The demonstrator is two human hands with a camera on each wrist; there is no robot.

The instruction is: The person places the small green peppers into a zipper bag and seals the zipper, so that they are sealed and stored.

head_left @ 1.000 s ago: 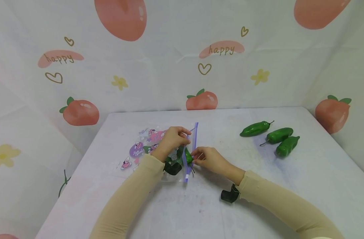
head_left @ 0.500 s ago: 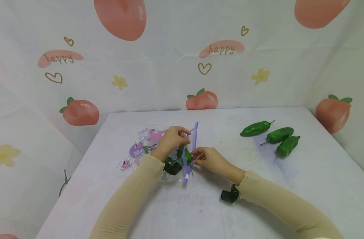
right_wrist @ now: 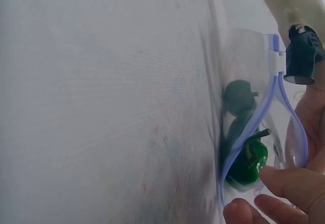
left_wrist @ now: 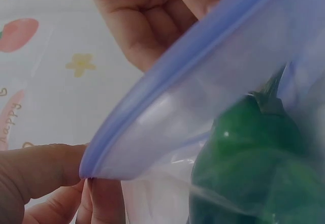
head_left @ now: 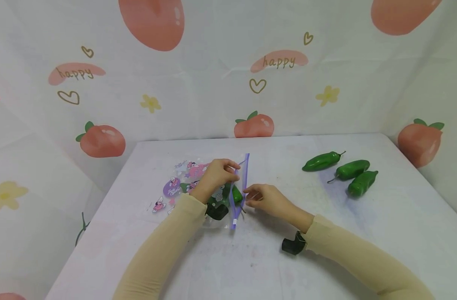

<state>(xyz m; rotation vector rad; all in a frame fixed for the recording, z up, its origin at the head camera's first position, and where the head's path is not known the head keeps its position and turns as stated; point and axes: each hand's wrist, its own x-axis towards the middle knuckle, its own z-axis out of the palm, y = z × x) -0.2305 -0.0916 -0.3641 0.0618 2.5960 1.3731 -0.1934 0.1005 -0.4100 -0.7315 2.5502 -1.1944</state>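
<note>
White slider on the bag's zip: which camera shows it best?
The right wrist view: there the white slider appears large and uncovered. The head view shows it only as a small pale spot at the near corner of the bag. The left wrist view shows a stretch of the purple zip, but no slider.

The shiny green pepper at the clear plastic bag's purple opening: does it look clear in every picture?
Not quite. Head view: the shiny green pepper looks small; left wrist view: a tiny glint, hazier lower down behind the clear plastic bag; right wrist view: white glints, but dark green peppers deeper inside look dull.
</note>
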